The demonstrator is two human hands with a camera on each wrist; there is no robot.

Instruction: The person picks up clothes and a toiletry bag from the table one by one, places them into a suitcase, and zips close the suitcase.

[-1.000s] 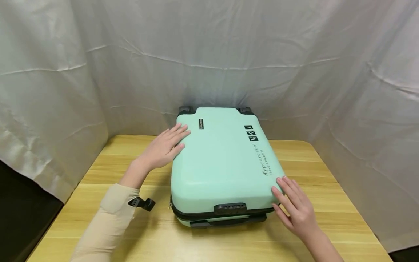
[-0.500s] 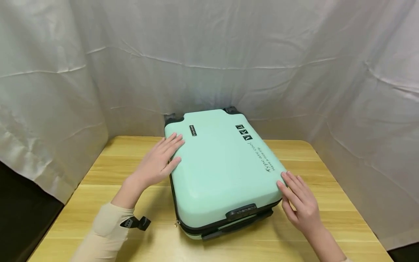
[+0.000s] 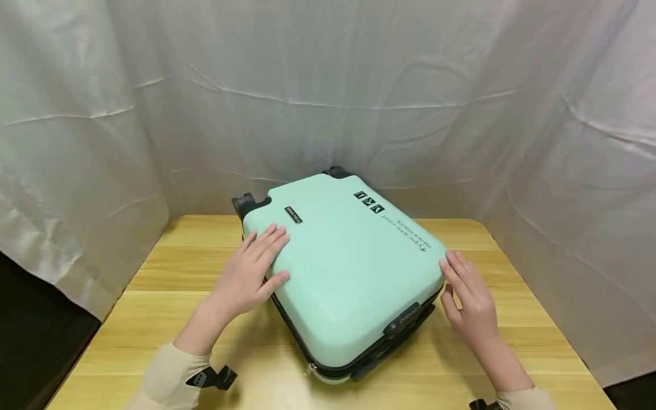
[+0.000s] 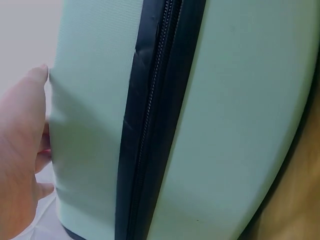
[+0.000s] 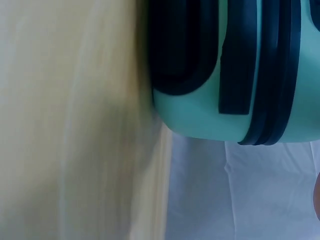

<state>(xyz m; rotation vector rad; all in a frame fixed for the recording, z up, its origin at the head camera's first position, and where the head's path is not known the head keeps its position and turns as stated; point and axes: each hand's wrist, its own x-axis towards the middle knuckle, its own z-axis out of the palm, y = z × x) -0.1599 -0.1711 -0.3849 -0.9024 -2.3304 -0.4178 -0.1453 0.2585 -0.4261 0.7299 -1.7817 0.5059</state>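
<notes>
The suitcase point(image 3: 348, 262) is being touched on two sides by nearly straight fingers point(image 3: 271, 250), even pressure probably being needed.

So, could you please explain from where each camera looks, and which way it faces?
Head: worn on the head, facing forward and down at the suitcase on the table; left hand, right hand and sleeves show.
Left wrist: facing the suitcase's zipper side from that wrist; part of the left hand shows.
Right wrist: facing a black-trimmed suitcase corner from that wrist; only a sliver of skin shows, probably the right hand.
Head and left wrist views share the left hand.
</notes>
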